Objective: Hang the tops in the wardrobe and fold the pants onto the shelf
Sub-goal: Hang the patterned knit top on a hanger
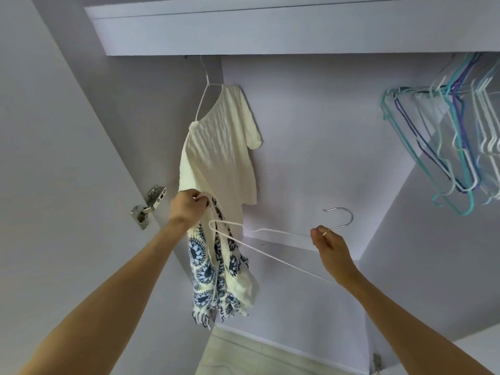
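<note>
Patterned top (216, 269), cream with blue-and-navy medallion print and a fringed hem, hangs bunched from the left hand (186, 205), whose fingers are curled tight around its upper edge. One end of a white wire hanger (259, 239) is threaded into the fabric; the right hand (328, 246) pinches the hanger's neck below the metal hook. Just behind, a cream ribbed top (224, 147) hangs near the wardrobe's left wall. Open back panel lies between it and the empty hangers (457, 142) clustered far right.

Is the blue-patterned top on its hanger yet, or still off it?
Partly on. One end of the white hanger is threaded into the patterned top, bunched in the left hand; the right hand holds the hanger's neck.
</note>
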The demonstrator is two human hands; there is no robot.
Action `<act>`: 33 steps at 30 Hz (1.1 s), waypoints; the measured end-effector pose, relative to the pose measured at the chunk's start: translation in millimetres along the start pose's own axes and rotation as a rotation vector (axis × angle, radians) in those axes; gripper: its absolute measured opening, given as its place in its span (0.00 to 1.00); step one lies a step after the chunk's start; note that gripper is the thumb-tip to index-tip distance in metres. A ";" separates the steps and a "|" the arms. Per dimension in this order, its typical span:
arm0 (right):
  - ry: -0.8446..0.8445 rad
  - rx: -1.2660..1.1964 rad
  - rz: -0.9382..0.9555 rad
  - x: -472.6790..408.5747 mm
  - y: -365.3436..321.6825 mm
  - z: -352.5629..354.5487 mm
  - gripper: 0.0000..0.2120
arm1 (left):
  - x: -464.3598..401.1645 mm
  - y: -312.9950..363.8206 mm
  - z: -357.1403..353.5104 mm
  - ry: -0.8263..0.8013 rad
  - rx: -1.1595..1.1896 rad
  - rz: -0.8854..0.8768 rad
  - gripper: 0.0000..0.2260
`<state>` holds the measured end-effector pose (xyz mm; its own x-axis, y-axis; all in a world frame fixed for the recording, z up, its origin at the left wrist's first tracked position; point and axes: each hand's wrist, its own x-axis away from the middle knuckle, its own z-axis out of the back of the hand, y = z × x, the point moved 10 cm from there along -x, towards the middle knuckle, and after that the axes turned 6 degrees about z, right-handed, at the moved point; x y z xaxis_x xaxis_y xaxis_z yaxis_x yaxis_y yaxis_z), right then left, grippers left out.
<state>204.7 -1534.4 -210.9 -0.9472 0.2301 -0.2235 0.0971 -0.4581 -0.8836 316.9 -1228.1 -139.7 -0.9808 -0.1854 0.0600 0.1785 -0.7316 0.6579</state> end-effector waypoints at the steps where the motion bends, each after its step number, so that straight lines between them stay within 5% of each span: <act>1: -0.030 0.073 -0.004 -0.6 0.1 -5.2 0.19 | 2.5 4.0 6.4 0.047 -0.004 -0.033 0.08; 5: -0.120 0.200 -0.016 -3.2 -6.7 -29.5 0.19 | 25.7 38.7 18.3 0.162 -0.134 -0.227 0.11; 8: -0.030 0.126 -0.014 -9.4 -23.5 -36.1 0.17 | 53.9 66.2 10.6 0.160 -0.215 -0.379 0.10; 11: 0.147 -0.078 -0.023 -19.2 -41.7 -25.9 0.15 | 84.8 70.8 -19.8 0.003 -0.333 -0.512 0.07; 15: 0.179 -0.174 0.088 -31.6 -70.5 -12.8 0.17 | 96.3 37.1 -51.5 -0.333 -0.693 -0.457 0.12; 17: 0.168 -0.096 0.152 -36.9 -82.1 -5.5 0.17 | 92.6 47.4 -33.3 -0.196 -0.727 -0.512 0.13; 20: 0.169 0.058 0.302 -39.0 -103.4 3.0 0.16 | 104.7 93.7 15.8 0.289 -0.461 -0.803 0.16; 21: 0.169 0.105 0.361 -37.5 -111.8 3.9 0.16 | 104.3 97.9 14.9 0.291 -0.458 -0.834 0.22; 23: 0.175 0.168 0.432 -34.6 -124.7 5.9 0.18 | 90.6 92.4 -8.9 0.082 -0.525 -0.746 0.29; 26: 0.245 0.173 0.528 -29.9 -145.4 17.7 0.15 | 75.0 75.7 -35.0 -0.027 -0.536 -0.595 0.18; 29: 0.332 0.206 0.545 -27.8 -152.5 27.8 0.04 | 56.5 66.4 -31.4 -0.025 -0.332 -0.435 0.14; 31: 0.378 0.225 0.497 -25.5 -146.5 34.8 0.13 | 40.8 50.7 -25.7 -0.064 -0.166 -0.263 0.13; 33: 0.413 0.195 0.578 -11.3 -147.6 36.8 0.10 | 29.7 33.8 -21.7 -0.114 0.090 -0.086 0.13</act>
<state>189.8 -1501.0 -62.8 -0.5655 0.1925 -0.8020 0.4536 -0.7395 -0.4974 295.5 -1272.5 -131.9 -0.9956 -0.0451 0.0822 0.0909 -0.6790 0.7285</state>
